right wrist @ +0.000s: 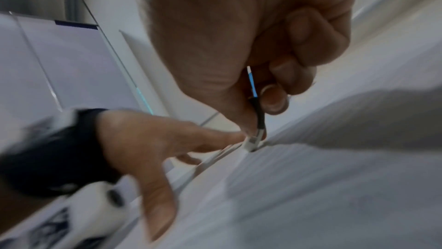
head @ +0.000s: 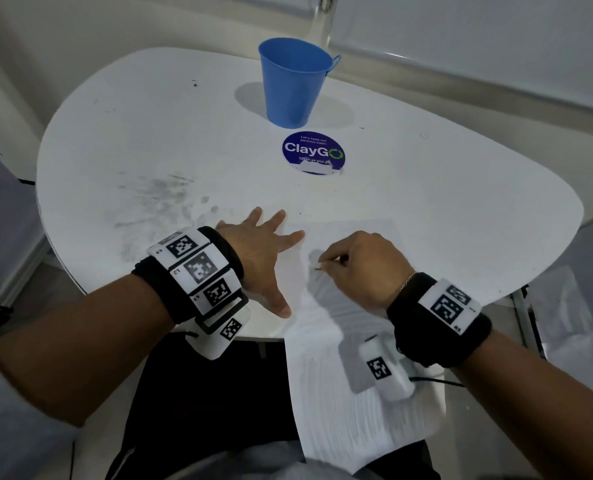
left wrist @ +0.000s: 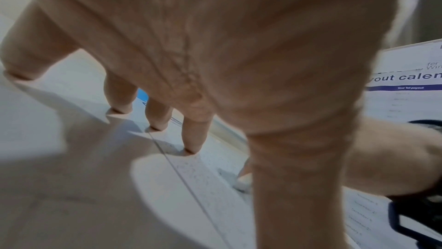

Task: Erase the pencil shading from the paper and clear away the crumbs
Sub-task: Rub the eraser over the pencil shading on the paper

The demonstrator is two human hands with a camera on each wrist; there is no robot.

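Grey graphite smudges (head: 156, 199) are spread over the left part of the white table (head: 444, 202). The left hand (head: 263, 258) is laid flat, fingers splayed straight, nothing grasped, with the fingertips (left wrist: 191, 149) pressed on the left edge of the paper (head: 336, 403). That pencil-shaded sheet is hung over the table's near edge. Its upper part is touched by an eraser-tipped pencil (right wrist: 257, 120), pinched in the right hand (head: 360, 268). A blue bucket (head: 293, 81) and ClayGo sticker (head: 314, 152) are placed toward the far edge.

smudged matt white table (head: 426, 188), thin paper (head: 336, 403), glossy blue bucket (head: 293, 84)
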